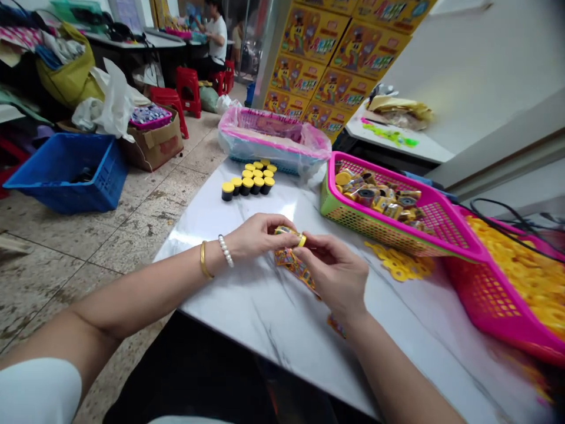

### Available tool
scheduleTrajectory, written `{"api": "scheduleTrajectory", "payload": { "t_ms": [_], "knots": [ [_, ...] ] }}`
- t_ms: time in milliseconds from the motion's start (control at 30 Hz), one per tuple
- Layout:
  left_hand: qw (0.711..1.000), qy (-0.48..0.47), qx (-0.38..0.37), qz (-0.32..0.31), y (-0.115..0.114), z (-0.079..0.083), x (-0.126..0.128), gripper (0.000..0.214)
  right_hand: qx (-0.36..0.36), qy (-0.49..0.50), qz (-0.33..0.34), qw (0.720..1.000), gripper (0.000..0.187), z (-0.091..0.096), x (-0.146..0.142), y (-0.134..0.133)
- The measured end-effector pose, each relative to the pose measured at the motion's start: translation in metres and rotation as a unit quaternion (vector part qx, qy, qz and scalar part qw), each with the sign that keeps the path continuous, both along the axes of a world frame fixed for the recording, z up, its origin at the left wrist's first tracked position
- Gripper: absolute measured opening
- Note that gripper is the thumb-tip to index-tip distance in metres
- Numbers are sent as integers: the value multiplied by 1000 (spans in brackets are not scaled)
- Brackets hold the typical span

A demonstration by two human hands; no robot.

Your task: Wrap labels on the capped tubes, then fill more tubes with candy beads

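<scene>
1. Printed foil strip point(289, 262), hanging just above the marble table top point(273, 330), with a yellow ring point(302, 240) at its upper end.
2. Left hand point(258, 235) and right hand point(333, 274) close together, fingers point(293, 238) curled and pinching the strip's upper end from both sides, the exact grip partly hidden.
3. Farther out, black yellow-capped cylinders point(247, 185) in a tight cluster beyond the hands.
4. To the right, pink-and-green mesh basket point(339, 206) of wrapped rolls point(375, 197), with loose yellow cut-outs point(399, 262) beside it on the table.

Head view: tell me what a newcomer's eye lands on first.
At the centre, the left hand and right hand hold a colourful printed strip over the white marble table. To their right sits a magenta-and-green basket. Stacked yellow cartons rise behind, and a blue crate sits on the floor at left.
</scene>
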State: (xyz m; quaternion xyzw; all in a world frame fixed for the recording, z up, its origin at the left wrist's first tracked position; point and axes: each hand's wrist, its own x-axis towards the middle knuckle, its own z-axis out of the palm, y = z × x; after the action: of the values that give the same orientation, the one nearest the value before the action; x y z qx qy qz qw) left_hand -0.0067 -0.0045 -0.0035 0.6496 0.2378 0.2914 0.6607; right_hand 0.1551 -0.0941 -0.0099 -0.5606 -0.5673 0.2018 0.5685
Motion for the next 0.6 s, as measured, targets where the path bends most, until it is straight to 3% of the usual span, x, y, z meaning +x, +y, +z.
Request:
{"api": "scheduleTrajectory", "payload": {
  "t_ms": [133,233,367,467,600],
  "knots": [
    [996,21,73,42,-1,0,1,27,-124,131,29,983,28,5,-5,1],
    [1000,2,0,10,-1,-3,3,40,-144,170,73,972,31,8,0,2],
    [992,1,-123,-9,-1,-5,5,58,-150,132,153,968,40,2,12,3],
    [978,-9,-198,-58,-1,-5,4,64,-137,144,182,963,33,-4,21,4],
    [967,2,-238,-95,1,-6,3,62,-115,141,201,963,29,-4,22,1]
  ]
}}
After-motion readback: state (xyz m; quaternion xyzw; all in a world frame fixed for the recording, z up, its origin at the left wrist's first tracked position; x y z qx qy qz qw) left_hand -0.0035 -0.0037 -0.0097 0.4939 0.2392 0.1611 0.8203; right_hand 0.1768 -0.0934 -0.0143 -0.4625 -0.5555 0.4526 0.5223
